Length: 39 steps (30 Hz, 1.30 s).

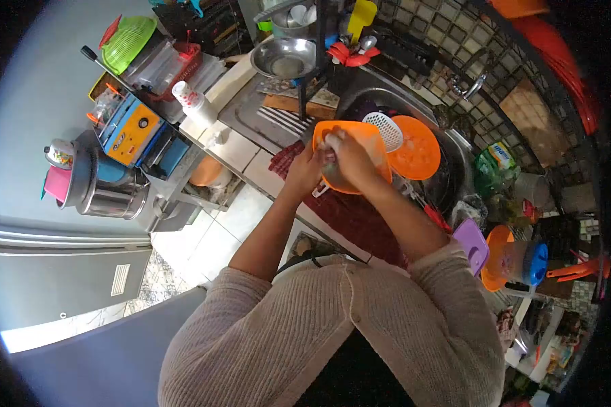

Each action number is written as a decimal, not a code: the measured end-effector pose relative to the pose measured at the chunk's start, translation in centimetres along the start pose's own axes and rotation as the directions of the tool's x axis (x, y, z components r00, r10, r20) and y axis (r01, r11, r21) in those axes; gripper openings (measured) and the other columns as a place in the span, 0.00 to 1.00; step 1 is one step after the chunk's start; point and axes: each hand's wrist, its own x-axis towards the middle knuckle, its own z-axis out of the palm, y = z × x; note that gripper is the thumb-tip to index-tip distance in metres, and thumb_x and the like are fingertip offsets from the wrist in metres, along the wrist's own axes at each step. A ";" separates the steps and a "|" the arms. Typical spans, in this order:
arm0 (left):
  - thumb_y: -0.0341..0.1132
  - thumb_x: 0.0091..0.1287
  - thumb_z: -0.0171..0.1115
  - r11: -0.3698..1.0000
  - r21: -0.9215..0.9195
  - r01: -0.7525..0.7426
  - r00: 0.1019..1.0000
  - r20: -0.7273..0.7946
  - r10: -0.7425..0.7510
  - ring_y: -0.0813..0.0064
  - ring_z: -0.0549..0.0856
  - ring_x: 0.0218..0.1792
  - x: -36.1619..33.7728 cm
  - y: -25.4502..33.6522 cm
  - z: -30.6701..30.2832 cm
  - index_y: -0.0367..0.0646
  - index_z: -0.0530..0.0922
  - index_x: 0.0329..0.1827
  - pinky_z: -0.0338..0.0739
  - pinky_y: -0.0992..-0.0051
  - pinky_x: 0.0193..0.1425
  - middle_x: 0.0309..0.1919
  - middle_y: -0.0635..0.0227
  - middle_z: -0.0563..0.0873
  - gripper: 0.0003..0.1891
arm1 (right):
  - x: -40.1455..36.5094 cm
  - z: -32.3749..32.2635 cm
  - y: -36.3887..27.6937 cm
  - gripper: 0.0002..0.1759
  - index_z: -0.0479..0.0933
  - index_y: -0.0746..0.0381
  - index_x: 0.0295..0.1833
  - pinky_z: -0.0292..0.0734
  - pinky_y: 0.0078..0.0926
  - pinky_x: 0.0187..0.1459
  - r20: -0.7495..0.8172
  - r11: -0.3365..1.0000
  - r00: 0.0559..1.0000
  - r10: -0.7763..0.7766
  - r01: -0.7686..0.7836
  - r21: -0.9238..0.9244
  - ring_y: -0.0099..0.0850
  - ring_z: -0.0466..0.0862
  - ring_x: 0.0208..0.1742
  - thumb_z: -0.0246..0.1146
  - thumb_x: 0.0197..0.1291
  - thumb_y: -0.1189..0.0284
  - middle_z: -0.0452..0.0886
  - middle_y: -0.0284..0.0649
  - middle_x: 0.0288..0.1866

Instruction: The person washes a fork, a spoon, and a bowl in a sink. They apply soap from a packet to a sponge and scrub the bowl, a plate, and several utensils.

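1. Tiled wall (448, 34) runs behind the sink (463, 139) and bench (258, 169); round lens edges black out the corners, so stuff at far right is chopped off.
2. Orange container (368, 139) is up over the sink's near edge, tilted, with its inside only partly visible past the hands.
3. Left hand (307, 168) has its fingers grasping the container's left side, though the grip's kinda blurry.
4. Right hand (349, 156) is inside it, fingers bunched up; can't tell if they're clenched on something.
5. Behind it, a white perforated piece (385, 131) is partly covered, overlapping an orange disc (415, 149).
6. Dark red cloth (353, 220) on the bench is half hidden by the right forearm.
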 end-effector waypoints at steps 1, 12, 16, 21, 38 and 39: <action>0.46 0.69 0.41 0.999 -0.009 -0.052 0.998 -0.029 0.052 0.41 0.78 0.46 0.3 -0.3 -0.6 0.46 0.64 0.64 0.71 0.52 0.48 0.41 0.42 0.81 0.23 | 1.3 -0.8 0.5 0.13 0.74 0.66 0.46 0.70 0.39 0.52 0.150 0.994 0.983 0.103 -0.095 -0.057 0.45 0.76 0.53 0.57 0.54 0.76 0.77 0.51 0.47; 0.54 0.69 0.40 0.991 -0.122 -0.055 0.992 -0.117 0.041 0.41 0.78 0.48 4.1 -6.7 -5.4 0.45 0.66 0.63 0.72 0.57 0.52 0.46 0.42 0.79 0.27 | 5.5 3.1 -2.2 0.07 0.76 0.63 0.32 0.73 0.32 0.47 0.290 0.852 0.903 0.318 -0.406 0.330 0.36 0.81 0.43 0.52 0.55 0.76 0.81 0.44 0.33; 0.58 0.69 0.38 1.000 -0.017 0.001 0.993 -0.114 -0.002 0.45 0.76 0.54 4.3 -8.3 -5.8 0.46 0.63 0.67 0.70 0.60 0.56 0.50 0.43 0.78 0.31 | 4.1 5.8 -3.5 0.07 0.77 0.64 0.36 0.73 0.35 0.50 0.277 0.997 0.958 0.068 -0.075 0.016 0.36 0.80 0.48 0.58 0.50 0.76 0.80 0.45 0.40; 0.57 0.70 0.36 0.990 -0.143 0.000 0.998 -0.056 -0.008 0.44 0.76 0.54 4.6 -8.3 -5.6 0.44 0.64 0.65 0.69 0.60 0.57 0.50 0.41 0.78 0.30 | 7.7 6.8 0.7 0.09 0.80 0.59 0.33 0.77 0.35 0.41 0.132 0.936 0.982 0.135 -0.170 0.307 0.40 0.82 0.39 0.63 0.42 0.78 0.82 0.42 0.35; 0.50 0.68 0.45 0.945 0.322 0.064 0.998 -0.032 -0.057 0.54 0.84 0.35 4.4 -6.1 -9.0 0.52 0.63 0.65 0.76 0.58 0.41 0.38 0.59 0.85 0.24 | -10.0 -6.6 20.1 0.12 0.72 0.58 0.47 0.77 0.28 0.35 0.065 -0.006 0.422 0.904 -0.139 0.990 0.30 0.77 0.34 0.55 0.58 0.68 0.73 0.33 0.36; 0.50 0.69 0.45 0.963 0.260 0.074 0.997 -0.023 -0.070 0.55 0.85 0.36 4.4 -6.1 -9.2 0.52 0.63 0.65 0.76 0.59 0.42 0.39 0.60 0.85 0.24 | -12.5 -6.9 21.8 0.11 0.71 0.58 0.47 0.76 0.33 0.36 0.005 0.065 0.332 0.943 -0.199 0.978 0.31 0.76 0.36 0.55 0.57 0.70 0.71 0.33 0.36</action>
